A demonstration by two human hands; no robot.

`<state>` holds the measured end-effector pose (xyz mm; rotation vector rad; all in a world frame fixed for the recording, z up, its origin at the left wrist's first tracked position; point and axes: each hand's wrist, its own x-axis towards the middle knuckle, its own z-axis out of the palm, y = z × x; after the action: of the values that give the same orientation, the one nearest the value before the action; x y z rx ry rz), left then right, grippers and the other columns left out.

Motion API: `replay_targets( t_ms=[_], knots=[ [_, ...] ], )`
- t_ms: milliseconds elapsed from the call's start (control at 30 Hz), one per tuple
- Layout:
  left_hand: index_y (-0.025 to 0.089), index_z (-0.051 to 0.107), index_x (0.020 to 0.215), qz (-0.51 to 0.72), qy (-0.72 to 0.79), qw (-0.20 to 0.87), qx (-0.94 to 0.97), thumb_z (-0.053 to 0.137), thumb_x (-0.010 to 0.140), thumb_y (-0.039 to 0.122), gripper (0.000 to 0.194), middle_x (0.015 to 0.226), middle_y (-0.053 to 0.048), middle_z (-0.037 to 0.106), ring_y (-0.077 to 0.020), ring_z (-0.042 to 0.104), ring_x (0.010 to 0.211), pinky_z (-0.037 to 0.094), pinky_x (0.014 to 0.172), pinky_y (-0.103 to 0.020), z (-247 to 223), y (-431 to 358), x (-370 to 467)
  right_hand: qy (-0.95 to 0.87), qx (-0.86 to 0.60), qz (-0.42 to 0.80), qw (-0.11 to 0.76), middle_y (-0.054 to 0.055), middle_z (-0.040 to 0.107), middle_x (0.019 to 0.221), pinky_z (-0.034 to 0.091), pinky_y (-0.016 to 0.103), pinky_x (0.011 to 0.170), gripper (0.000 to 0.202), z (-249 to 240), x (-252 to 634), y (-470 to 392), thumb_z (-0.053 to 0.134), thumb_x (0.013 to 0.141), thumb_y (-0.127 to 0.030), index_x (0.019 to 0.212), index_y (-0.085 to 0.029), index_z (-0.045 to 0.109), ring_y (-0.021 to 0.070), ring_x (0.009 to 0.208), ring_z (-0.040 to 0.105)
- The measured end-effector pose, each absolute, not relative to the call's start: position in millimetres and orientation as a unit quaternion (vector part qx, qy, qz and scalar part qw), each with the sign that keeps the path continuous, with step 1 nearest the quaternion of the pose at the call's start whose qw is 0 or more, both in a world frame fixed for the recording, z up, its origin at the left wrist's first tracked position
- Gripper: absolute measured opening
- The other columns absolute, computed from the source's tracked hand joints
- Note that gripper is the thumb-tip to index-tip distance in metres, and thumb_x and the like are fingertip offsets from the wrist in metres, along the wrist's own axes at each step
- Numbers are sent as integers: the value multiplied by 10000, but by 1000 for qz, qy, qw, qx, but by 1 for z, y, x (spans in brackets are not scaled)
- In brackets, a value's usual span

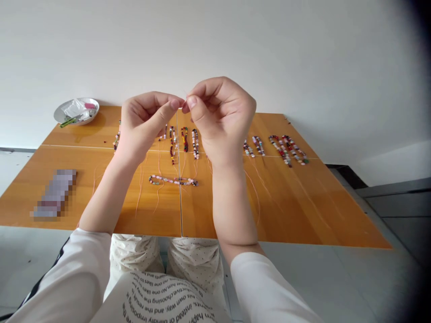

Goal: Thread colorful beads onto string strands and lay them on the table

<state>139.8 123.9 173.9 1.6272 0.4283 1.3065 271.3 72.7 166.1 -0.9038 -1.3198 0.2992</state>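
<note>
Bead strands [185, 142] lie on the table [303, 215], partly behind left hand [141, 119] and right hand [227, 112], fingers pinched shut.

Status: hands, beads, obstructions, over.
Left hand, right hand pinched above table; anything held too small to tell. Bead strands below. Left hand hides part of one.

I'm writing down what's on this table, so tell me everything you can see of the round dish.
The dish is pale, shallow and wide-rimmed, with a shiny look, perhaps glazed ceramic. It sits upright at the table's far left corner, near the wall. Inside are crumpled clear plastic, something pink and small unclear items; a green object lies across its front rim. Neither hand touches it.
</note>
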Motion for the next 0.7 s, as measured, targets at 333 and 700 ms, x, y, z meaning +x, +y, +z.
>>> replay_targets(
  t_ms=[333,700],
  knots=[
    [283,781,715,511,151,552,642,780,780,419,151,468,40,324,-65,243,421,220,395,-261,175,124,139,-596,-409,109,683,11,640,869,592,356,818,298,165,271,75,618,899,-574,866,-278,617,181,876,655],
    [217,699,706,516,165,555,632,839,713,452,273,530,45,500,-32,308,406,222,368,-249,169,128,145,-611,-409,93,672,19,641,907,569,387,838,286,161,273,80,612,896,-585,858,-302,629,197,883,628]
  ],
)
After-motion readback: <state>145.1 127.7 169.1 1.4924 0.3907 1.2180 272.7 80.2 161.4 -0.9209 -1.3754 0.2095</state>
